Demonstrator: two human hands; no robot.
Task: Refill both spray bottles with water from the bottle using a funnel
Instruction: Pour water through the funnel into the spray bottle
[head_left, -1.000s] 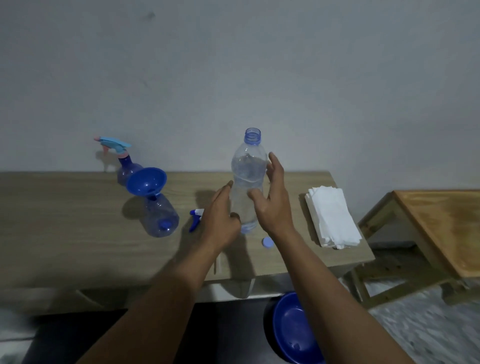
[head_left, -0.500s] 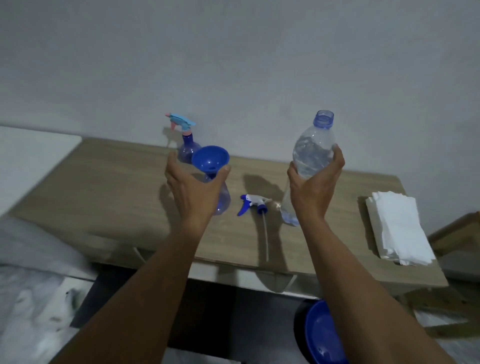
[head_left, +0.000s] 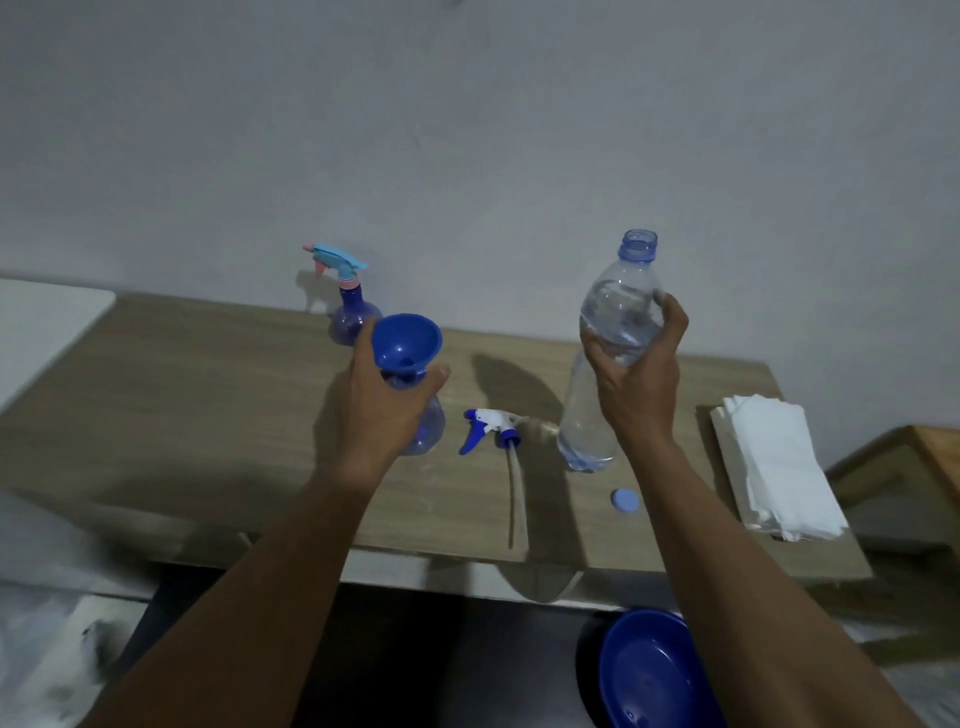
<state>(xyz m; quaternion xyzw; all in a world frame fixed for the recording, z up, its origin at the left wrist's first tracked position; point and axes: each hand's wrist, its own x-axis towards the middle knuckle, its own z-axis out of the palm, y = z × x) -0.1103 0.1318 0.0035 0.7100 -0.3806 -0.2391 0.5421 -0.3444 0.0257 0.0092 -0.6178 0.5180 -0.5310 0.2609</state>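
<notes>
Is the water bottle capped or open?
Open. The water bottle held by the right hand shows a bare neck; its cap lies on the table.

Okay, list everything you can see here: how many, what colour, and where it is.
table: one, light wood, against the wall
open spray bottle: one, translucent blue, mid-table
funnel: one, blue, in the open spray bottle's neck
closed spray bottle: one, blue with light-blue and pink trigger, by the wall
spray head: one, white and blue, lying on the table
water bottle: one, clear, uncapped
cap: one, light blue, on the table
napkins: one stack, white, table's right end
bowl: one, blue, below the table
side table: one, brown wood, far right
left hand: grips the open spray bottle
right hand: grips the water bottle
</notes>
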